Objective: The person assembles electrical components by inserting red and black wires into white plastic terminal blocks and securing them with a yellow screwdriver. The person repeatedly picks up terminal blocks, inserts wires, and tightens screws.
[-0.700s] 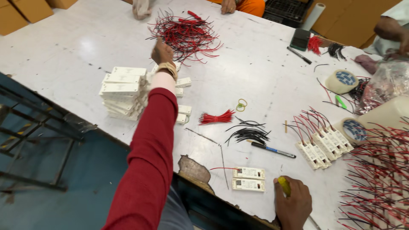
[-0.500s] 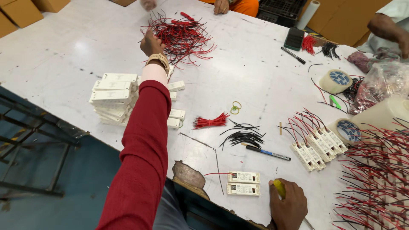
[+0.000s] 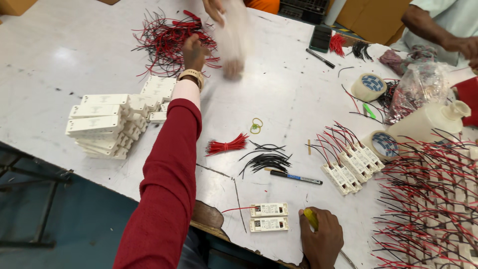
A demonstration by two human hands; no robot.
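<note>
Red and black wire tangle (image 3: 167,42) lies at the far side of the white tabletop (image 3: 59,65); I see my left hand (image 3: 193,52) reaching into it, though I cannot tell its grip. My right hand (image 3: 321,238), at the near edge, is clamped on a yellow-handled tool (image 3: 311,217), just beside two small white driver boxes (image 3: 269,217).

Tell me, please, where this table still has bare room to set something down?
The far left of the white table, beyond the tangled red and black wires and above the stacked white boxes, is bare. Another patch lies mid-table between the yellow rubber bands and the tape roll. The right edge, under wired modules, is crowded.
</note>
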